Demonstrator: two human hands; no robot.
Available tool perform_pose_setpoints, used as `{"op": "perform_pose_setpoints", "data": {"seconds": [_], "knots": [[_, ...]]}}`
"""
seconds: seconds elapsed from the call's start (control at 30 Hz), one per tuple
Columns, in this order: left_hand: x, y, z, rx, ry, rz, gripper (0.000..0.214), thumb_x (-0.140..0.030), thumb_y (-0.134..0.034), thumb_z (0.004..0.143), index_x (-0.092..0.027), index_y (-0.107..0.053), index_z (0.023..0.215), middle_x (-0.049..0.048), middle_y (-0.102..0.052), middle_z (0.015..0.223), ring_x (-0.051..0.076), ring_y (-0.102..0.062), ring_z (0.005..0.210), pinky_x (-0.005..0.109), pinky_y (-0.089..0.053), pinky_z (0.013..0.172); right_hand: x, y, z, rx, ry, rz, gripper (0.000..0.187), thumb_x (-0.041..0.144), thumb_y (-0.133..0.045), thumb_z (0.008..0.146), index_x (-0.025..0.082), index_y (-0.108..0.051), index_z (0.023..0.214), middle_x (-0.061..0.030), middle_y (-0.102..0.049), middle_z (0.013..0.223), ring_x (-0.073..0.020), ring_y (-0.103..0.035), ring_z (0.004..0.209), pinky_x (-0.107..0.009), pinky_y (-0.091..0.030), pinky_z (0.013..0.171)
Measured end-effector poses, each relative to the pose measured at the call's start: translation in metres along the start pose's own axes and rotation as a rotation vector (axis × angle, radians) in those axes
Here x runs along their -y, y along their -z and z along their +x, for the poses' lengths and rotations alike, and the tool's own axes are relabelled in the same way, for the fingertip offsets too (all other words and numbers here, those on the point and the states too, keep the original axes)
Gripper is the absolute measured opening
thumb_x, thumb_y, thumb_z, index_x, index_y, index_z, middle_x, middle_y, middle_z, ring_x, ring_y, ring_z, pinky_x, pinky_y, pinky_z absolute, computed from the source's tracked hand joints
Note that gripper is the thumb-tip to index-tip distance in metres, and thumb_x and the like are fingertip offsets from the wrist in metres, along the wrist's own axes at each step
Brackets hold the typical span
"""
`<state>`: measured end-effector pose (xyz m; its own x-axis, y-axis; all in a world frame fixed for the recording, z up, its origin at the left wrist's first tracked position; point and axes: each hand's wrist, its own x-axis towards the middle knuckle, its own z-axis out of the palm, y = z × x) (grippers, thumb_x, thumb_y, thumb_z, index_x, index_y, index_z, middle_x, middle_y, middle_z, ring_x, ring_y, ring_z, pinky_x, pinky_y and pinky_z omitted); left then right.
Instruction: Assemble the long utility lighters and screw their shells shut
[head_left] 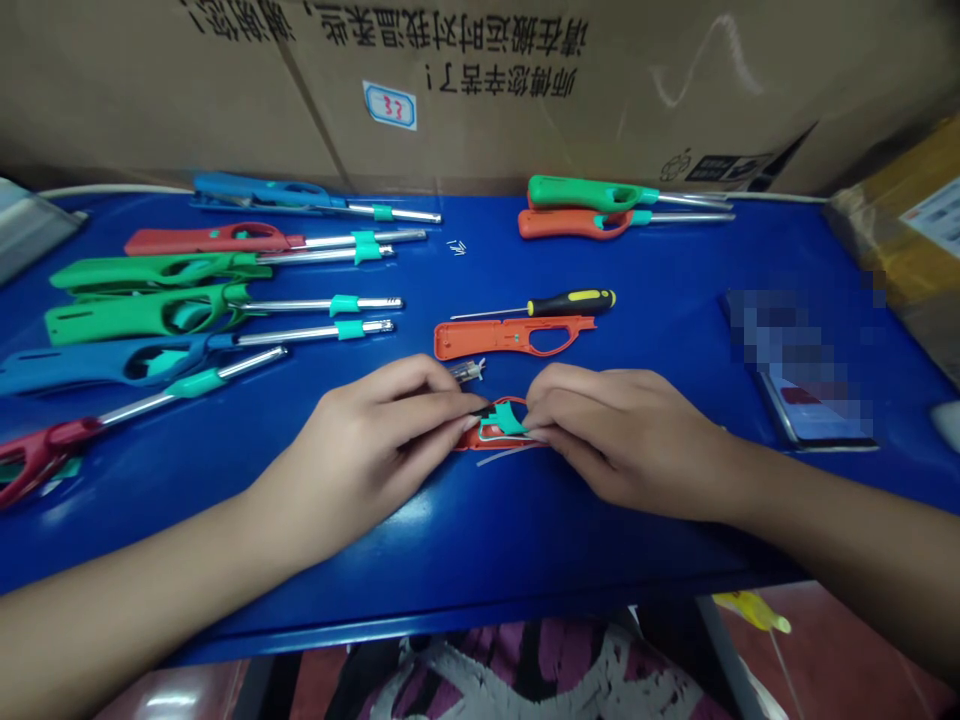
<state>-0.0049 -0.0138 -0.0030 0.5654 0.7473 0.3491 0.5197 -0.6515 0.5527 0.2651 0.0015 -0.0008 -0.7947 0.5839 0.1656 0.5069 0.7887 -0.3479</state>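
Note:
My left hand (382,440) and my right hand (615,430) meet over an orange lighter body half (480,438) lying on the blue table (480,540). Both pinch it from either side, fingers closed. A teal trigger piece (504,420) sits in it between my fingertips. Thin white wires (504,455) trail under it. Just behind lie the other orange shell half (510,337) and a small clear metal part (469,372).
A black and yellow screwdriver (559,302) lies behind the shell. Several long lighters (210,300) fill the table's left side; two more (600,207) lie at the back right. A phone (814,400) rests at right. Cardboard boxes (480,80) wall the back.

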Motion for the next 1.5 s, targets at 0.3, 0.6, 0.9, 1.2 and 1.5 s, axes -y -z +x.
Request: {"op": "perform_pose_setpoints", "data": {"seconds": [0.3,0.6,0.9,1.2,1.5], "knots": [[-0.0024,0.0007,-0.0005,-0.024,0.014,0.008,0.023,-0.018,-0.064,0.103,-0.021,-0.078,0.122,0.0041,-0.075,0.106,0.013,-0.075,0.088,0.021,-0.061,0.078,-0.0017,-0.0012,0.0001,-0.018,-0.033,0.029,0.021,0.027,-0.045,0.111,0.021,-0.065,0.103,-0.0046,-0.073,0.105,-0.0162,-0.065,0.085,-0.030,-0.039,0.065],[0.0009,0.0016,-0.0035,-0.043,-0.023,0.012,0.017,-0.017,-0.067,0.103,-0.018,-0.081,0.113,0.0031,-0.081,0.105,0.014,-0.078,0.095,0.023,-0.064,0.089,-0.0021,0.0015,-0.0014,-0.013,-0.020,0.065,0.018,0.022,-0.049,0.108,0.019,-0.066,0.102,-0.0035,-0.070,0.103,-0.0162,-0.064,0.086,-0.031,-0.042,0.068],[0.0025,0.0022,-0.0072,-0.068,0.028,0.032,0.013,-0.021,-0.073,0.100,-0.021,-0.083,0.109,0.0006,-0.085,0.105,0.015,-0.081,0.096,0.025,-0.066,0.094,-0.0023,0.0016,0.0004,-0.030,0.005,0.024,0.020,0.023,-0.048,0.109,0.019,-0.066,0.103,-0.0034,-0.070,0.102,-0.0163,-0.063,0.086,-0.032,-0.042,0.069],[0.0022,0.0012,-0.0032,-0.116,0.034,0.020,0.009,-0.021,-0.076,0.097,-0.020,-0.084,0.102,0.0003,-0.084,0.099,0.013,-0.079,0.089,0.021,-0.064,0.086,-0.0026,0.0020,-0.0017,-0.020,-0.024,0.034,0.019,0.022,-0.048,0.108,0.018,-0.066,0.103,-0.0032,-0.069,0.103,-0.0153,-0.065,0.087,-0.030,-0.041,0.066],[0.0037,-0.0002,-0.0005,-0.082,0.054,0.008,0.012,-0.022,-0.073,0.100,-0.020,-0.085,0.102,0.0028,-0.080,0.100,0.014,-0.077,0.085,0.022,-0.063,0.077,-0.0025,0.0020,0.0002,-0.055,0.003,-0.004,0.020,0.021,-0.052,0.107,0.017,-0.070,0.100,-0.0019,-0.071,0.102,-0.0142,-0.066,0.086,-0.029,-0.042,0.067]]}}
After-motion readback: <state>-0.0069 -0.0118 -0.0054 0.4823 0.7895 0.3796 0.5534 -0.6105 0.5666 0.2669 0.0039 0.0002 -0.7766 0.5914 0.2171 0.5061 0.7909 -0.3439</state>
